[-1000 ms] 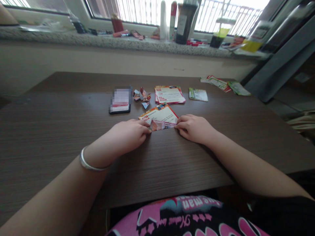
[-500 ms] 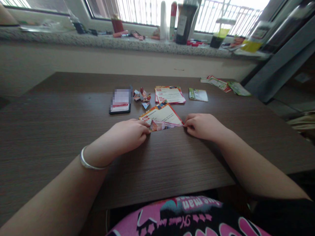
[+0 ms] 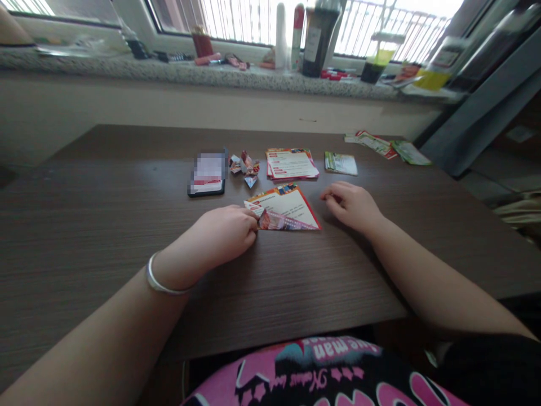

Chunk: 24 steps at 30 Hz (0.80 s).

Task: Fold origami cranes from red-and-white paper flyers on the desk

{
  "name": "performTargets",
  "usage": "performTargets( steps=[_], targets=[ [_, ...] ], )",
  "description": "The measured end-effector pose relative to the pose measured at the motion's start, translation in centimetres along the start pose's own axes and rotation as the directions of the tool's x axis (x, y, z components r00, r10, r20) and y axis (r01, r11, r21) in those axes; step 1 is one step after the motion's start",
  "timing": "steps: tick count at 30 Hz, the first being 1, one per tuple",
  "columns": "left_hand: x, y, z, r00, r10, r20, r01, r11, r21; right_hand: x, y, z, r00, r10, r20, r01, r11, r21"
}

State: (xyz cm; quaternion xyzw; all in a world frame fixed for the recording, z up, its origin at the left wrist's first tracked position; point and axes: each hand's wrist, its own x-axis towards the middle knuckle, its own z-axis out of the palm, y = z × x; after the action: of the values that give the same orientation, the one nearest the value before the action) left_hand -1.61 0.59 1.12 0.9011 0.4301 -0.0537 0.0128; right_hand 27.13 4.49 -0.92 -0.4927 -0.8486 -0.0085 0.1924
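Note:
A printed paper card (image 3: 291, 206) with a red and orange border lies on the table before me. Along its near side a narrow strip is folded over, showing a colourful picture on the back. My left hand (image 3: 230, 228), with a silver bangle on the wrist, grips the card's left corner between closed fingers. To the right of the card, my right hand (image 3: 350, 204) is just off the paper, its fingers loosely bent, thumb and forefinger apart, nothing seen in them. A folded paper piece (image 3: 245, 167) stands behind the card.
A stack of similar cards (image 3: 292, 163) lies behind, with a smaller green-edged stack (image 3: 341, 163) to its right. A phone (image 3: 208, 173), partly blurred, is at left. Loose cards (image 3: 409, 152) sit at the far right. Bottles (image 3: 319, 39) line the windowsill (image 3: 253, 79).
My right hand has let go of the card's right corner and moved slightly right and away from me. The card has turned a little, its right corner now nearer me.

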Motion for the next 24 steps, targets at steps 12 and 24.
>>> performTargets(
  steps=[12, 24],
  targets=[
    [0.7, 0.0, 2.0, 0.966, 0.078, -0.248, -0.078, 0.997, 0.012, 0.1, -1.5, 1.7, 0.905, -0.423, -0.045, 0.424, 0.887, 0.185],
    [1.3, -0.4, 3.0, 0.960, 0.121, -0.253, -0.151, 0.983, -0.103, 0.1, -1.2, 2.0, 0.894, -0.446, -0.045, 0.440, 0.853, 0.279]
  ],
)
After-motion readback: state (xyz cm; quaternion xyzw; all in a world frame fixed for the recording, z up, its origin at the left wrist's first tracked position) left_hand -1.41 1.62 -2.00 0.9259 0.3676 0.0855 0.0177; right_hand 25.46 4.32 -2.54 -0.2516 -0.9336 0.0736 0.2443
